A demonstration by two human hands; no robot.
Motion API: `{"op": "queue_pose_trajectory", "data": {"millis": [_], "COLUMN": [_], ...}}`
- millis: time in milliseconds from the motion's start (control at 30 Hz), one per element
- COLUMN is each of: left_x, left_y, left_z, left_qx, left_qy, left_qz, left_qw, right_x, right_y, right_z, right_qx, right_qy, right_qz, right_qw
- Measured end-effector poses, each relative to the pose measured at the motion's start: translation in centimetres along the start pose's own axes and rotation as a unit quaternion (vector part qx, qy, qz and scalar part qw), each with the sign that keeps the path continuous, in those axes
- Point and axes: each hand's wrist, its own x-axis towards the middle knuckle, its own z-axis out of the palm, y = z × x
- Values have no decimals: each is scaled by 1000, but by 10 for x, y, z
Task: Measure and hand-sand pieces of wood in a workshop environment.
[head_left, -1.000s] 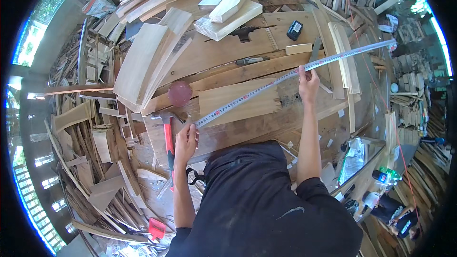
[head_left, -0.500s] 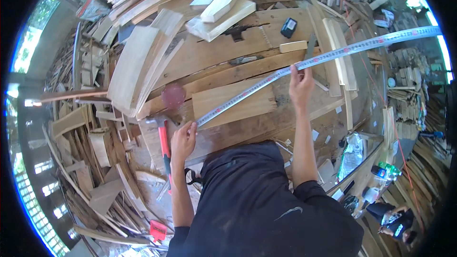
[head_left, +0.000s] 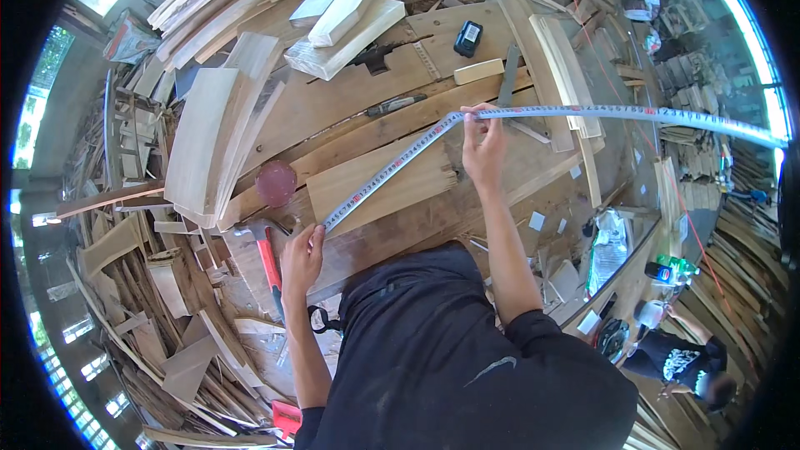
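A long white measuring tape point(head_left: 392, 168) runs from lower left to upper right above the bench. My left hand point(head_left: 302, 260) is closed in a pinch on its near end, by the corner of a light wooden board point(head_left: 421, 192). Farther along, my right hand point(head_left: 484, 150) pinches the tape between thumb and fingers, past the board's right end. The tape kinks at this hand, then runs on to the right and sags toward the edge of view. Beside my left forearm lies a hammer with a red and black handle point(head_left: 269, 267).
On the bench are a reddish disc point(head_left: 276, 183), stacked pale planks point(head_left: 200, 137), thick wood blocks point(head_left: 354, 12), a grey hand tool point(head_left: 396, 106) and a small black device point(head_left: 468, 37). Scrap wood point(head_left: 179, 283) is heaped at left. Another person point(head_left: 679, 358) is at lower right.
The view has shifted, and bench things now appear farther left. The tape, nearly straight before, now bends at my right hand, and its far part slopes down to the right. Both hands keep their pinch.
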Motion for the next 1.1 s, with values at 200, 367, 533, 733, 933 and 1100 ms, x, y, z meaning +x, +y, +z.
{"op": "queue_pose_trajectory", "data": {"millis": [200,367,533,733,933,1100], "left_x": [2,1,1,0,-1,-2], "left_y": [-3,-5,-5,-5,-3,-2], "left_z": [-1,2,1,2,2,2], "left_qx": [-19,-34,-29,-35,-27,-34], "left_qy": [-28,-22,-30,-15,-1,14], "left_qz": [-14,-23,-25,-5,6,13], "left_qw": [999,999,999,999,1000,999], "right_x": [-7,-9,-10,-16,-18,-21], "right_y": [2,8,5,-4,-4,-8], "right_z": [7,7,7,4,3,3], "right_qx": [-4,-5,-11,-37,-14,-18], "right_qy": [9,1,-3,-21,-18,-30], "right_qz": [-27,-21,-60,-75,-104,-102], "right_qw": [1000,1000,998,996,994,994]}}
